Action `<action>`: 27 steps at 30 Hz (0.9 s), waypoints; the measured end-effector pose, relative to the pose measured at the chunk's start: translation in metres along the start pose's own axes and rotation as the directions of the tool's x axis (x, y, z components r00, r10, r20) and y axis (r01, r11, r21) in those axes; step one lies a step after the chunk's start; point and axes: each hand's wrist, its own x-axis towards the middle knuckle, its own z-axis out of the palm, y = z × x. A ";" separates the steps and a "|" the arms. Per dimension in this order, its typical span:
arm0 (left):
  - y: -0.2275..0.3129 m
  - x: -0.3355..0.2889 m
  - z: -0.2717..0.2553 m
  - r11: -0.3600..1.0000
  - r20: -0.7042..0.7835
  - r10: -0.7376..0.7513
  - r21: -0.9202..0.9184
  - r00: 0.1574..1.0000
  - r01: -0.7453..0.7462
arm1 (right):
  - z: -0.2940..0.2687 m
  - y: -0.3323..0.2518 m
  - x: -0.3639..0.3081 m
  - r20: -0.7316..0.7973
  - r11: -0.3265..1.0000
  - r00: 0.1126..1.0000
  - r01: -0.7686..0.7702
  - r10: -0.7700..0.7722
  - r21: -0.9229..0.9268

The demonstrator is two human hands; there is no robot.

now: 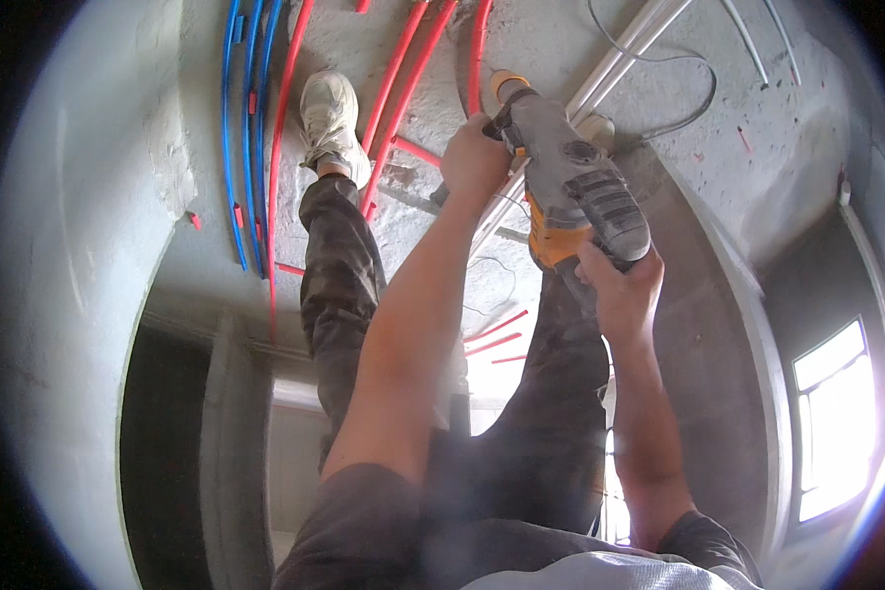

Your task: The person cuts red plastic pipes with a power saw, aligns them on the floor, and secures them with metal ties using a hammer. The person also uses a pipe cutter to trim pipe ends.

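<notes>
A grey and orange rotary hammer drill (560,167) is held in both my hands, its nose toward the far side. My left hand (476,157) is closed around the side handle near the drill's front. At the back end, my right hand (621,287) wraps the rear grip. The orange-tipped nose (504,81) sits beside a red pipe (478,59) on the grey concrete; any bit at its front is too small to make out clearly.
Several red pipes (403,84) and blue pipes (251,128) run along the floor at the left. White conduits (619,61) pass diagonally beneath the drill. A grey cable (680,61) loops at the far right. My left shoe (329,123) stands between red pipes. A bright window (836,418) is at the right.
</notes>
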 end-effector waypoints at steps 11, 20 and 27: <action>-0.007 0.026 0.010 0.982 -0.038 0.085 0.173 0.996 -0.077 | 0.010 0.027 0.025 0.018 0.977 1.000 0.009 -0.013 0.215; 0.003 0.030 0.013 0.979 -0.035 0.064 0.198 0.997 -0.056 | 0.003 0.025 0.034 -0.018 0.980 0.999 0.035 -0.032 0.194; -0.009 0.043 0.010 0.965 0.043 0.128 0.227 0.991 -0.134 | 0.011 -0.001 0.027 -0.024 0.992 0.999 0.041 -0.038 0.121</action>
